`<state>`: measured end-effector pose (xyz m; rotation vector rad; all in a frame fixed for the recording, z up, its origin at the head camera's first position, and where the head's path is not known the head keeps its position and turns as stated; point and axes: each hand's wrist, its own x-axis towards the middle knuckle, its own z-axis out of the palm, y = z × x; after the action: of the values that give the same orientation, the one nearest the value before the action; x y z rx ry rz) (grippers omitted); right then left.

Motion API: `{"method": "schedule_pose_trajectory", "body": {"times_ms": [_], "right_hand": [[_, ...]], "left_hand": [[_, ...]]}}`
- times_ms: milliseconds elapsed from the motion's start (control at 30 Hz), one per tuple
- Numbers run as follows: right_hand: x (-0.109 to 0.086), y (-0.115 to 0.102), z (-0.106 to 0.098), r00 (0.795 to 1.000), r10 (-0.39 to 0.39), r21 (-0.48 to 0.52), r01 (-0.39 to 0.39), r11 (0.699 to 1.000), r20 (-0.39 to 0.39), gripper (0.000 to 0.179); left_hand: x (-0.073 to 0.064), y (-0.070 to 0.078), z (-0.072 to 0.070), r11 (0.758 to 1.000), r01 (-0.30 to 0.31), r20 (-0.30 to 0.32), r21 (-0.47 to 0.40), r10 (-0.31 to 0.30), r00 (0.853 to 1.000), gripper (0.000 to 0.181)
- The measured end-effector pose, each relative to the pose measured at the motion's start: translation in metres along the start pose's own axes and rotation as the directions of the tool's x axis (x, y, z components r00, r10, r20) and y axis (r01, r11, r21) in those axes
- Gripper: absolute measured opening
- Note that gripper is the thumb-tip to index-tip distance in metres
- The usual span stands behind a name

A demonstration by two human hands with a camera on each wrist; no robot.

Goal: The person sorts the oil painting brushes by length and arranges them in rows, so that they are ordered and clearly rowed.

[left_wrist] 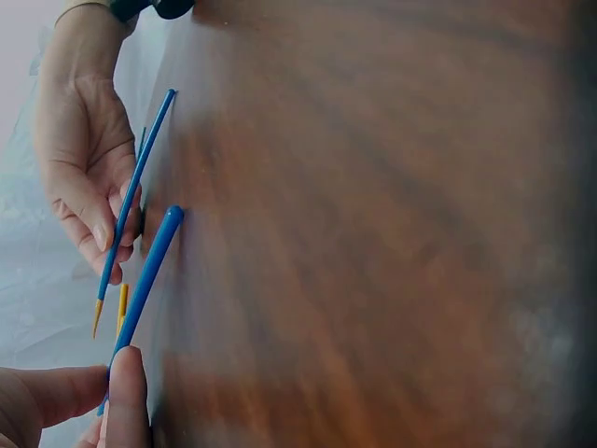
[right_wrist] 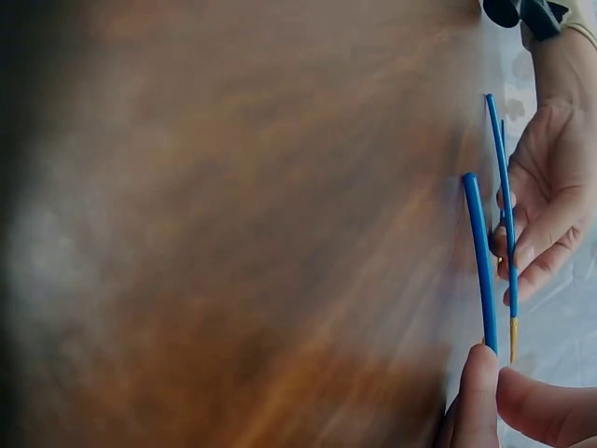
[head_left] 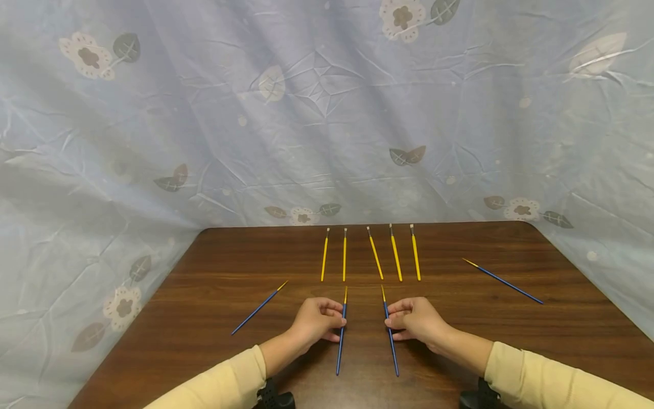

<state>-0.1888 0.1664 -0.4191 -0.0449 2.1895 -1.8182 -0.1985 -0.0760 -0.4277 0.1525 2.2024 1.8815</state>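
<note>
My left hand (head_left: 319, 321) pinches a thin blue paintbrush (head_left: 340, 347) between thumb and fingers, its golden tip pointing away from me. A matching blue paintbrush (head_left: 393, 349) is pinched by my right hand (head_left: 416, 319), a short gap to the right. The two brushes stand nearly parallel, near the middle of the table's front part. In the left wrist view, the handle (left_wrist: 149, 280) of the left brush juts from the fingertips. The right wrist view likewise shows the right brush's handle (right_wrist: 479, 247). Whether either brush touches the wood is hard to tell.
Several yellow flat paintbrushes (head_left: 344, 255) lie in a row toward the back of the brown wooden table (head_left: 245, 250). One blue paintbrush (head_left: 259, 307) rests slanted at left, another blue paintbrush (head_left: 503, 280) at right. A patterned cloth (head_left: 327, 142) hangs behind the table.
</note>
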Motion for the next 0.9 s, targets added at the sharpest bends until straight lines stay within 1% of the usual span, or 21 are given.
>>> {"method": "schedule_pose_trajectory", "body": {"times_ms": [267,400,467,633,900], "right_hand": [[0.0,-0.003,0.006,0.999,-0.022,-0.06,0.02,0.998,-0.028,0.029],[0.001,-0.003,0.009,0.998,-0.035,-0.112,0.03,0.993,-0.047,0.027],[0.001,-0.003,0.009,0.998,-0.048,-0.133,0.042,0.99,-0.043,0.028],[0.0,-0.002,0.011,0.997,-0.075,-0.166,0.07,0.984,-0.025,0.029],[-0.001,-0.003,0.012,0.995,-0.095,-0.188,0.087,0.978,-0.035,0.027]], "left_hand": [[0.002,-0.002,0.003,0.994,-0.068,-0.025,0.08,0.07,0.997,0.024],[0.004,-0.005,0.004,0.985,-0.098,-0.035,0.142,0.104,0.994,0.022],[0.004,-0.005,0.004,0.979,-0.109,-0.037,0.175,0.117,0.992,0.021],[0.005,-0.005,0.006,0.967,-0.109,-0.041,0.232,0.122,0.992,0.018],[0.007,-0.001,0.008,0.951,-0.101,-0.036,0.294,0.117,0.992,0.016]]}}
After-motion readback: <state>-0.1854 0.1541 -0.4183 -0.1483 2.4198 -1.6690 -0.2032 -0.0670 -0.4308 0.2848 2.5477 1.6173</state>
